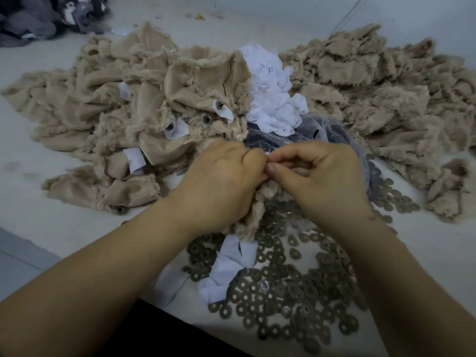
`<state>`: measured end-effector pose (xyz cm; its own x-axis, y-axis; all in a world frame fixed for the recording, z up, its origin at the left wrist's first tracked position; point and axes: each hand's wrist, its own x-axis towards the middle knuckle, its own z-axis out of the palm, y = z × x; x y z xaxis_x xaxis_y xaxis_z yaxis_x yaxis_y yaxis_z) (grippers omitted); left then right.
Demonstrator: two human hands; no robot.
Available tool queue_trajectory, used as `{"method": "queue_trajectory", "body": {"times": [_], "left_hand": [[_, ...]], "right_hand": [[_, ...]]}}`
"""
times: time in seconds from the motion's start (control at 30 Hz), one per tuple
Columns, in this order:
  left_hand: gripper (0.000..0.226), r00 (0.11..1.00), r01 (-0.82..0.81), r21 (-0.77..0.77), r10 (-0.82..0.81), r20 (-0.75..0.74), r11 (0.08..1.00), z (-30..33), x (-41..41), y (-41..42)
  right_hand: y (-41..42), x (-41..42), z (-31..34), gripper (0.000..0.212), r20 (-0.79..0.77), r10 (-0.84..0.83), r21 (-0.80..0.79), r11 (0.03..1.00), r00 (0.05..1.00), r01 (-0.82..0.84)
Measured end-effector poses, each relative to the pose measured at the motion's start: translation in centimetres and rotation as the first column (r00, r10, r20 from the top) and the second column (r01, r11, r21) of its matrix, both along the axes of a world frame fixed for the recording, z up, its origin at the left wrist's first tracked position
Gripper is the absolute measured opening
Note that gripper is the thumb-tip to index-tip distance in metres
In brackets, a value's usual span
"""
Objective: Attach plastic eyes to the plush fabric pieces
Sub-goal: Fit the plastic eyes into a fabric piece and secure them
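Both hands meet over the near middle of the bench, knuckles almost touching. The left hand is curled round a tan plush piece, which hangs down between the wrists, long axis running toward the near edge. The right hand pinches narrowly at the piece's top, just beside the left thumb; what it pinches is hidden. Washers lie scattered directly below, nearer the right arm.

A pale, off-white work table fills the view, evenly lit with soft shadows and faintly smudged near its left edge. A grey floor shows past the table's lower left corner. Dark grey cloth lies heaped at the far left.
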<state>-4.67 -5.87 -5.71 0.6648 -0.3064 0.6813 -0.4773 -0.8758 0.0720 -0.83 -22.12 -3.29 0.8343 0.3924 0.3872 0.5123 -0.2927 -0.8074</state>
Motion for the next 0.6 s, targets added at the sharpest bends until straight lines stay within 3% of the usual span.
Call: {"method": "queue_trajectory", "body": {"times": [0.23,0.33,0.37,0.47,0.6], "left_hand": [[0.015,0.999,-0.037,0.028,0.037,0.008,0.999,0.8,-1.4,-0.4],[0.02,0.999,-0.044,0.055,0.043,0.019,0.998,2.0,-1.8,0.0],[0.023,0.998,-0.063,0.043,0.062,0.029,0.997,2.4,-1.9,0.3],[0.027,0.985,-0.141,-0.032,0.143,0.096,0.99,2.6,-2.4,1.6],[0.028,0.982,-0.157,-0.049,0.161,0.096,0.986,1.1,-3.2,2.1]], "right_hand": [[0.0,-1.0,0.5,0.028,0.009,-0.017,-0.022,1.0,1.0,0.017],[-0.5,-2.3,0.2,0.015,-0.015,-0.041,0.062,0.997,0.999,0.042],[-1.0,-3.1,-0.3,0.022,0.001,-0.053,0.055,0.997,0.999,0.053],[-2.3,-5.6,-2.6,0.075,0.142,0.054,-0.226,0.974,0.988,-0.021],[-4.3,-9.2,-6.3,0.086,0.269,0.378,-0.649,0.751,0.886,-0.124]]}}
